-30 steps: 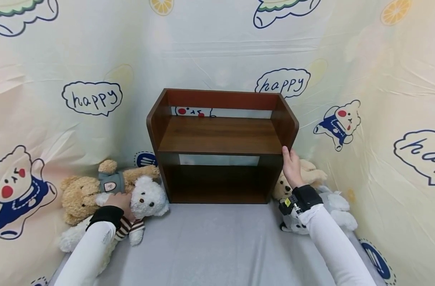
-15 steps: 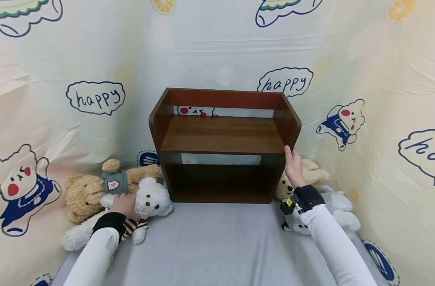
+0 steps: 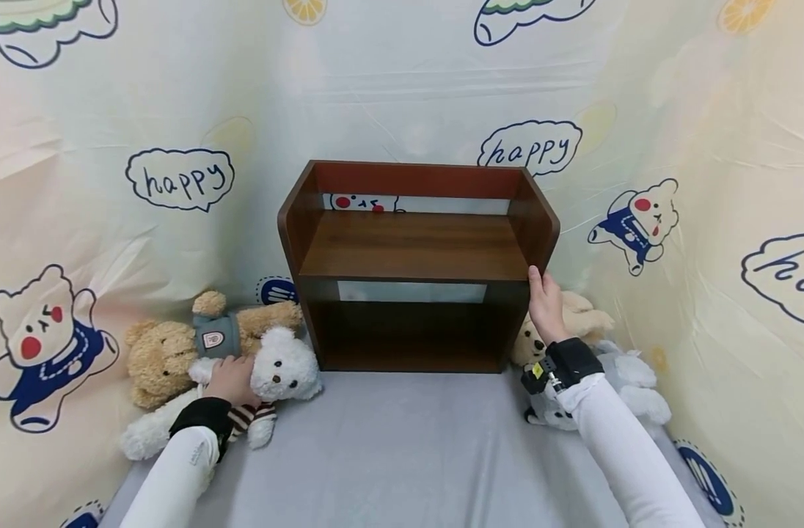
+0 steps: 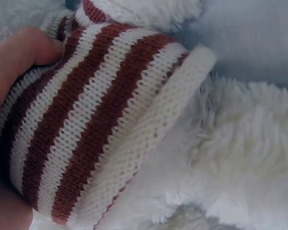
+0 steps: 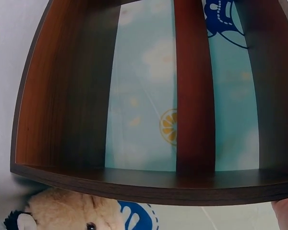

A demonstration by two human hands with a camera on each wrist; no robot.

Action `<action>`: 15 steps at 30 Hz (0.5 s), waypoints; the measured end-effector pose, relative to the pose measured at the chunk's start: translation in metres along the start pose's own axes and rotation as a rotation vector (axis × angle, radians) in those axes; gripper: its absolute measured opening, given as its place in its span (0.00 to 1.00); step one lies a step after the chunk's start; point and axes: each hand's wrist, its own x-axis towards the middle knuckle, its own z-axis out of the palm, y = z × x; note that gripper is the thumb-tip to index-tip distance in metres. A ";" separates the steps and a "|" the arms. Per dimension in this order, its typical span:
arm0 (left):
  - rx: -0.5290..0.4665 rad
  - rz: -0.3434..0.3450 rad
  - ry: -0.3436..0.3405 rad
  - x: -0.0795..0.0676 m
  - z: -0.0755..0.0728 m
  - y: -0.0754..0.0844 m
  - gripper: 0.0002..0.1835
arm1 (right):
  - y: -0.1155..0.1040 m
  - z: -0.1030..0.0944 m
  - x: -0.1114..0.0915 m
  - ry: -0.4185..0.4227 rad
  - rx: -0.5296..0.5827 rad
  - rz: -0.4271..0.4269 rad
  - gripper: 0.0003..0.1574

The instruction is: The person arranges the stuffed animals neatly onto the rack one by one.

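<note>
In the head view my left hand point(image 3: 232, 380) holds a white teddy bear point(image 3: 286, 364) by its body. The left wrist view shows thumb and fingers round its brown-and-cream striped knit sweater point(image 4: 93, 115), with white plush point(image 4: 252, 143) beside it. My right hand point(image 3: 547, 304) rests against the right side panel of a brown two-tier wooden shelf point(image 3: 411, 246), its fingers fairly straight. A small part of this hand point(image 5: 286, 213) shows at the panel's edge in the right wrist view; the rest is out of that frame.
A tan teddy bear point(image 3: 161, 361) in a blue-grey vest lies behind the white one, left of the shelf. On the right, a cream plush toy point(image 3: 583, 320) and grey-white plush toys point(image 3: 642, 400) lie by the shelf. Printed cloth point(image 3: 389, 88) hangs behind the grey tabletop point(image 3: 389, 455).
The head view has shifted slightly, so the whole scene sits a little further right. Both hands keep their places, the left on the white teddy bear and the right at the shelf's side.
</note>
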 end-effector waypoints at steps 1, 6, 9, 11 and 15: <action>-0.012 0.003 0.004 -0.001 -0.001 0.000 0.49 | 0.000 -0.001 0.000 -0.004 -0.004 -0.003 0.35; -0.063 0.019 0.014 -0.007 -0.009 -0.003 0.45 | 0.000 -0.002 0.002 -0.021 -0.030 0.015 0.36; -0.082 0.033 0.035 -0.010 -0.014 -0.005 0.42 | -0.001 -0.003 0.001 -0.026 -0.036 0.027 0.37; -0.100 0.057 0.063 -0.012 -0.016 -0.007 0.40 | -0.001 -0.003 0.001 -0.025 -0.036 0.025 0.36; -0.135 0.134 0.134 -0.014 -0.024 -0.008 0.35 | -0.002 -0.003 0.000 -0.025 -0.035 0.018 0.36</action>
